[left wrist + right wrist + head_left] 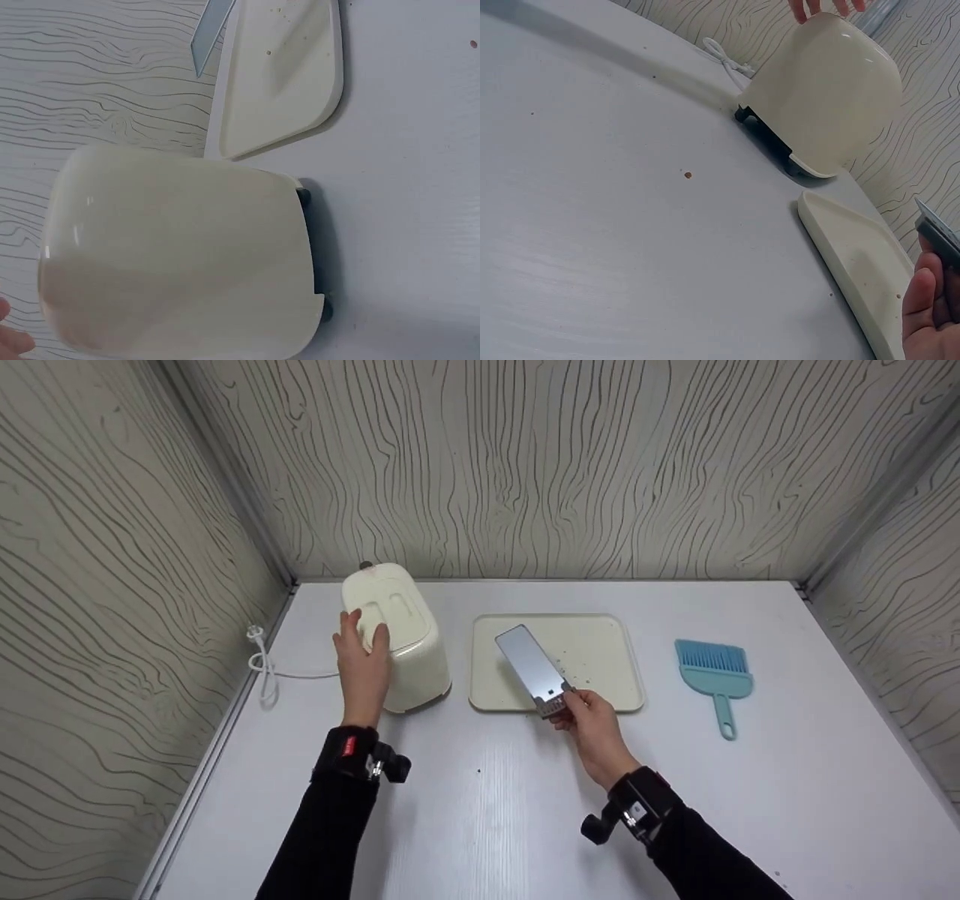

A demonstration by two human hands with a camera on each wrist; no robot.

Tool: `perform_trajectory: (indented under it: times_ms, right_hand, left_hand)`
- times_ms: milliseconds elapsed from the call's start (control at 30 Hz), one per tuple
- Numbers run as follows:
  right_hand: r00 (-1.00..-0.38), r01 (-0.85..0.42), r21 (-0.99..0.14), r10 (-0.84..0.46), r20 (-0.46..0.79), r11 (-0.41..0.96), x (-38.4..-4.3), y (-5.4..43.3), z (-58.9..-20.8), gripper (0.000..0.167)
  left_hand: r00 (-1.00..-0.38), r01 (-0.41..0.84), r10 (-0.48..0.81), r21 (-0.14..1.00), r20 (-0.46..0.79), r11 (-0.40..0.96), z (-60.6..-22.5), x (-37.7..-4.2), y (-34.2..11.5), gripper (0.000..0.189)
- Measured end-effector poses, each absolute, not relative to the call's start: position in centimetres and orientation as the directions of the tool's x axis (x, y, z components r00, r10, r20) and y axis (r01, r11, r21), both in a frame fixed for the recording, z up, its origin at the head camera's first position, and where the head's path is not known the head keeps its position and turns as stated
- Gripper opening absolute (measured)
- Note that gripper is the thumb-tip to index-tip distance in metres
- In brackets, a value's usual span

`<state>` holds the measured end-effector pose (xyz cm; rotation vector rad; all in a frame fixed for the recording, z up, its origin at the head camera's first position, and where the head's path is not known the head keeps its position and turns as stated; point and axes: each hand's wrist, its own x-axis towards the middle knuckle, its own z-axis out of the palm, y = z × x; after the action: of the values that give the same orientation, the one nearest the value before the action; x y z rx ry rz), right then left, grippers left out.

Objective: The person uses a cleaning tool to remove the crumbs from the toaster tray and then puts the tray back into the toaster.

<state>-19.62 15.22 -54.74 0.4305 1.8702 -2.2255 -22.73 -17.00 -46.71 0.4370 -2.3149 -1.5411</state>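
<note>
A cream toaster (420,671) with a covered top stands on the left of the table. My left hand (363,664) rests on its lid (390,604), thumb and fingers spread; in the left wrist view only some fingertips (13,337) show at the corner. My right hand (596,731) pinches a flat metal crumb tray (529,660) by its dark end, between thumb and fingers. The crumb tray is tilted above a cream serving tray (630,690), on which crumbs (566,664) are scattered. The right wrist view catches just the end of the crumb tray (937,232).
A blue-green hand brush (716,679) lies to the right of the serving tray. The toaster's white cord and plug (259,649) lie by the left edge. Loose crumbs (688,175) dot the tabletop. Patterned panels (525,472) stand behind and at both sides.
</note>
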Motion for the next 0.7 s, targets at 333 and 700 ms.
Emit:
perform_trajectory:
  times_ms: [333,700]
  right_hand:
    - [-0.941,0.33,-0.928,0.019,-0.338,-0.175,-19.2,15.2,-54.7,0.034]
    - [-0.938,0.342,-0.928,0.001,-0.346,-0.148,-18.5,15.0,-55.0,0.033]
  left_hand:
    - [-0.912,-0.223,-0.385,0.96,-0.144,0.168,-48.5,-23.6,-18.1,0.079]
    - [-0.916,-0.302,-0.313,0.946,-0.252,0.12,-48.6,-23.9,-17.8,0.086]
